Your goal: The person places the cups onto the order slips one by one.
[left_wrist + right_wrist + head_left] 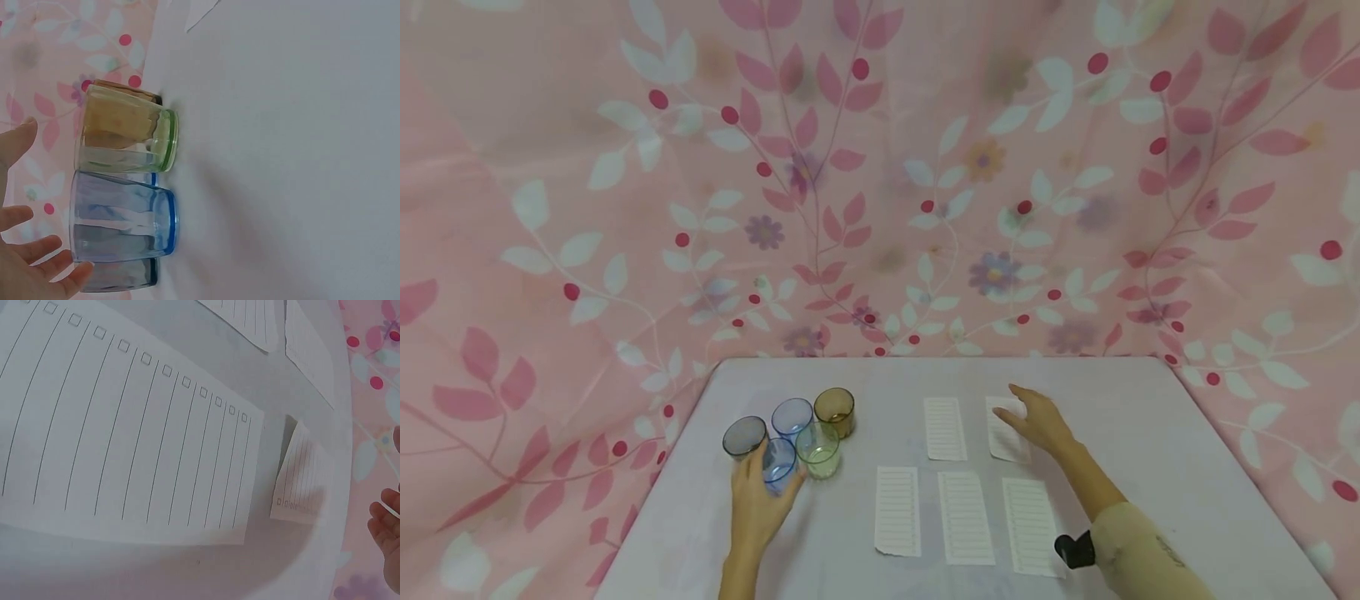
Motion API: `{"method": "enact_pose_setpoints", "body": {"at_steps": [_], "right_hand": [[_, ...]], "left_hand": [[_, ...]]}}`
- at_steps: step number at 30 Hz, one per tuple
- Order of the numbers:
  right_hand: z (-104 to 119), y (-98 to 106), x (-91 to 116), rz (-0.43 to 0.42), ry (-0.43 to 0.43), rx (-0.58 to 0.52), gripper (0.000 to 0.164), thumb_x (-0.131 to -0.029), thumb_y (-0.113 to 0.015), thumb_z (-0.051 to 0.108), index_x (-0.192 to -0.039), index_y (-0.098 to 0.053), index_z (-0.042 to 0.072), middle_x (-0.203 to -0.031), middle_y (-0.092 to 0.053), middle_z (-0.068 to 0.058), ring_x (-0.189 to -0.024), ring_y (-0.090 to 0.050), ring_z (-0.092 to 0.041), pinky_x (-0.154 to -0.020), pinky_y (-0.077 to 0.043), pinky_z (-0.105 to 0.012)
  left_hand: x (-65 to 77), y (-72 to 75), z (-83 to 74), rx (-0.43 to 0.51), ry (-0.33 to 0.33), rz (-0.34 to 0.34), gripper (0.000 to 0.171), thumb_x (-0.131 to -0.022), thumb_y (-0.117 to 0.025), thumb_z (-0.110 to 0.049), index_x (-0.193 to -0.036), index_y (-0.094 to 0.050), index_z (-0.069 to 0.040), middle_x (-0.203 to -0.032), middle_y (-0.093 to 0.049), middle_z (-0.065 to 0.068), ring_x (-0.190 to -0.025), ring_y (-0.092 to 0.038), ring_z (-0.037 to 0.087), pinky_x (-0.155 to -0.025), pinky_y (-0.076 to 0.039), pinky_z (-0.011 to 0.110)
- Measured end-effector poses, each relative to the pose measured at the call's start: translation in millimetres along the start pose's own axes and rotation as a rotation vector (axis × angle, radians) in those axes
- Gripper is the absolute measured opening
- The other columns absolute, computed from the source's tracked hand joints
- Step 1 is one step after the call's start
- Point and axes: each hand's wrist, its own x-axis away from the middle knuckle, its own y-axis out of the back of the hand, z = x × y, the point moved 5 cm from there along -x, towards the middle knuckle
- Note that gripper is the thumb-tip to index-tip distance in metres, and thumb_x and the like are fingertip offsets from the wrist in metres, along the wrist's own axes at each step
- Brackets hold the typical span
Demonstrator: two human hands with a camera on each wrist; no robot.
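Observation:
My left hand (754,504) hovers over the near blue glass (780,468), fingers and thumb spread. In the left wrist view, the hand (28,250) is by the rim of the blue glass (119,215), with no grip on it. Grouped closely with this glass are a dark grey glass (743,437), another blue glass (792,414), a green glass (820,462) and an amber glass (836,410). My right hand (1041,425) is held above the back right lined paper slip (1006,446), thumb and fingers apart with nothing between them.
Another lined slip (945,429) lies at the back. Nearer are a left slip (897,510), a middle slip (966,518) and a right slip (1032,527) with small checkboxes. A white-covered table (835,567) carries everything. Behind it hangs a pink floral cloth (880,250).

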Motion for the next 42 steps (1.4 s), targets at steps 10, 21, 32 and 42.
{"method": "enact_pose_setpoints", "body": {"at_steps": [10,21,32,42], "right_hand": [[12,-26,-20,0.06,0.086,-0.022,0.068,-0.086,-0.068,0.032,-0.128,-0.046,-0.016,-0.126,-0.051,-0.033,-0.116,-0.048,-0.049,-0.097,-0.041,-0.057],[13,-51,-24,0.038,0.139,-0.042,0.073,-0.08,-0.075,0.027,-0.126,-0.044,-0.02,-0.129,-0.047,-0.034,-0.12,-0.045,-0.048,-0.1,-0.039,-0.053],[17,-75,-27,0.058,0.162,-0.066,0.071,-0.08,-0.074,0.028,-0.126,-0.046,-0.017,-0.129,-0.048,-0.033,-0.12,-0.046,-0.048,-0.101,-0.038,-0.054],[18,-85,-24,0.102,0.134,-0.071,0.068,-0.081,-0.074,0.026,-0.126,-0.047,-0.017,-0.13,-0.047,-0.033,-0.122,-0.045,-0.045,-0.103,-0.036,-0.05]], "left_hand": [[17.8,-8.5,4.4,0.073,0.024,-0.205,0.079,-0.065,-0.085,-0.02,-0.128,-0.047,0.011,-0.127,-0.041,0.038,-0.117,-0.035,0.052,-0.09,-0.034,0.067],[32.7,-19.3,16.5,0.119,0.178,-0.192,0.092,-0.063,-0.085,-0.015,-0.135,-0.034,0.012,-0.124,-0.04,0.036,-0.116,-0.037,0.05,-0.095,-0.032,0.064],[34.8,-28.7,22.5,0.148,0.269,-0.174,0.094,-0.067,-0.083,-0.012,-0.136,-0.025,0.015,-0.125,-0.037,0.037,-0.113,-0.04,0.051,-0.095,-0.034,0.061],[30.7,-29.7,30.7,0.13,0.249,-0.201,0.095,-0.065,-0.084,-0.011,-0.135,-0.026,0.017,-0.12,-0.042,0.038,-0.11,-0.044,0.051,-0.093,-0.036,0.061]]}}
